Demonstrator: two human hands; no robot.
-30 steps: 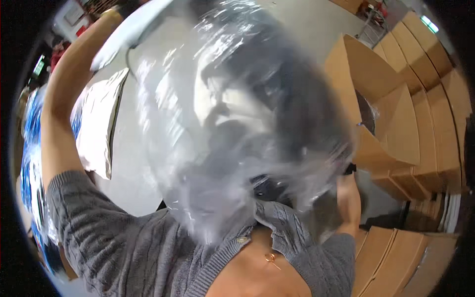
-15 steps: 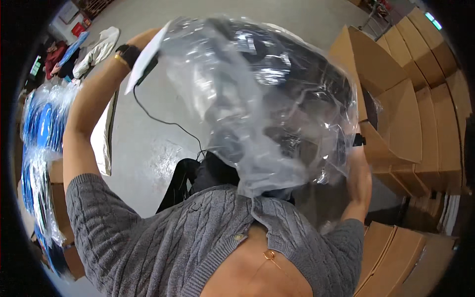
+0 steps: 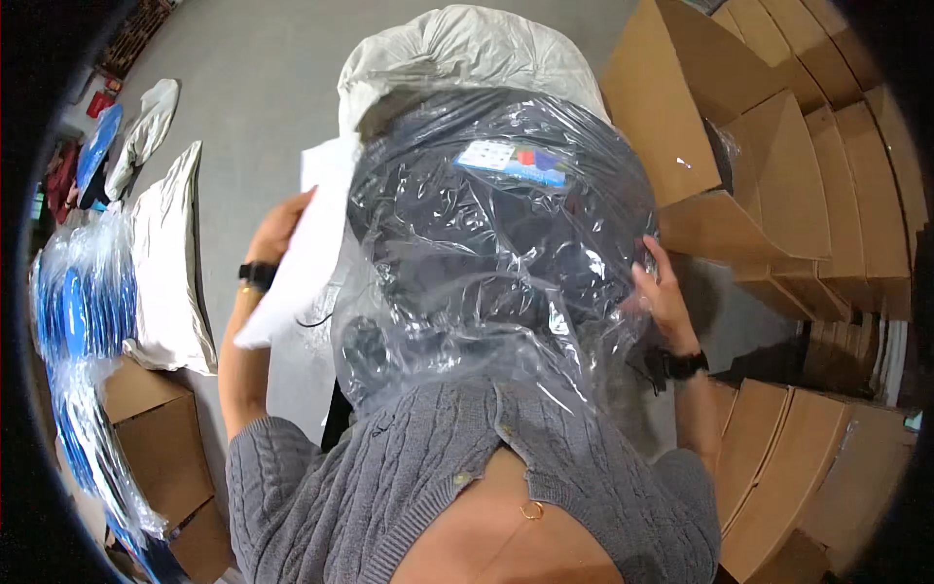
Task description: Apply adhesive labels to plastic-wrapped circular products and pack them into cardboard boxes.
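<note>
In front of me is a large, dark, rounded item (image 3: 438, 209) inside a loose clear plastic bag (image 3: 486, 336). A printed card with colour patches (image 3: 511, 161) shows through the plastic. My left hand (image 3: 280, 229) is at the item's left side, its fingers closed on the edge of a white sheet (image 3: 313, 248); the fingertips are hidden behind the sheet. On the opposite side my right hand (image 3: 664, 297) has its fingers apart and touches the bag's right edge. The bag's near end reaches my sweater. Which kind of item is in the bag I cannot make out.
A cream fabric-covered piece (image 3: 477, 49) lies just beyond the bag. Open cardboard boxes (image 3: 671, 117) stand at the right, with more cartons (image 3: 778, 448) nearer. Stacked blue items in plastic (image 3: 83, 311), a brown box (image 3: 165, 438) and a cream padded piece (image 3: 170, 263) are at the left.
The bagged item has come down and lies flatter in front of me. My left hand has moved down and nearer with the white sheet. More of my right hand shows beside the bag.
</note>
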